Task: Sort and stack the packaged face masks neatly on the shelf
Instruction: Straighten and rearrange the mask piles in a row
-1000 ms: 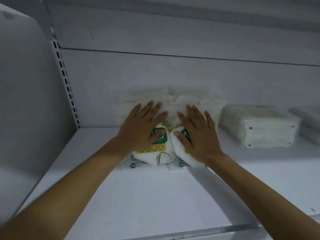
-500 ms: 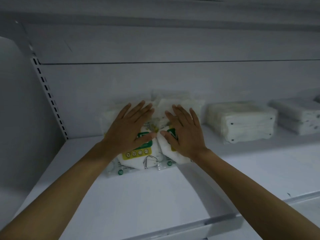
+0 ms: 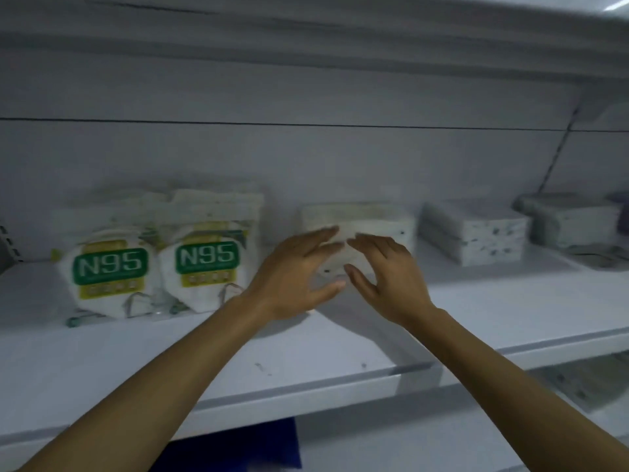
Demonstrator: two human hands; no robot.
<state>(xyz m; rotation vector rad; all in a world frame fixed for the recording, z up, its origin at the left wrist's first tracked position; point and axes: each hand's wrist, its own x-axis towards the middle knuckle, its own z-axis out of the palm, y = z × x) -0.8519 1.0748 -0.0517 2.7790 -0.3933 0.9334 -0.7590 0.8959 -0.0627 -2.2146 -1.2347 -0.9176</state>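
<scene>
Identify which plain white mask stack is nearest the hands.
The leftmost plain stack, just right of the N95 packs: both the left hand and right hand hover open in front of it. The middle stack and far-right stack sit farther right.

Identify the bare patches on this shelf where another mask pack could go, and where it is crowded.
Bare: the shelf front, ahead of the N95 packs, left hand and right hand; also the end left of the packs. Crowded: the back row of white stacks on the right.
</scene>
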